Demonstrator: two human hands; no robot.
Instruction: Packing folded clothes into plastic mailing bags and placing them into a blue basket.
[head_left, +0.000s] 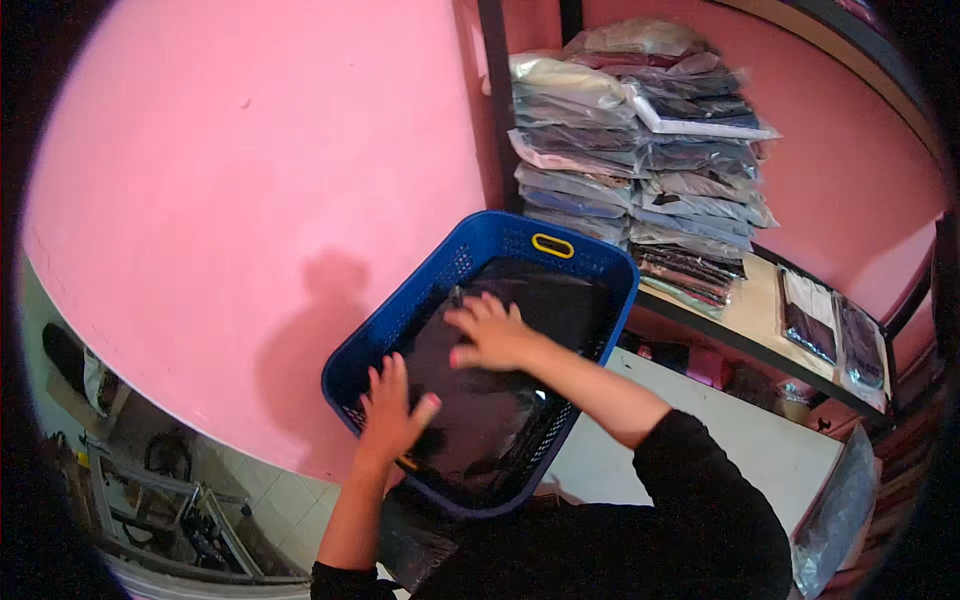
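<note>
Before me stands a blue plastic laundry basket with perforated sides and yellow-edged handle holes. Inside it lie dark garments in clear plastic bags, whose number I cannot tell. My right hand is over the middle of these bags, fingers spread and holding nothing; whether it touches the plastic is unclear. Over the near left rim reaches my left hand, its thumb apart from the fingers and nothing in its grasp.
Tall stacks of bagged folded clothes fill part of a wooden shelf at the right. Flat bagged garments lie farther along it. A white tabletop extends right of the basket. The pink wall borders its left side.
</note>
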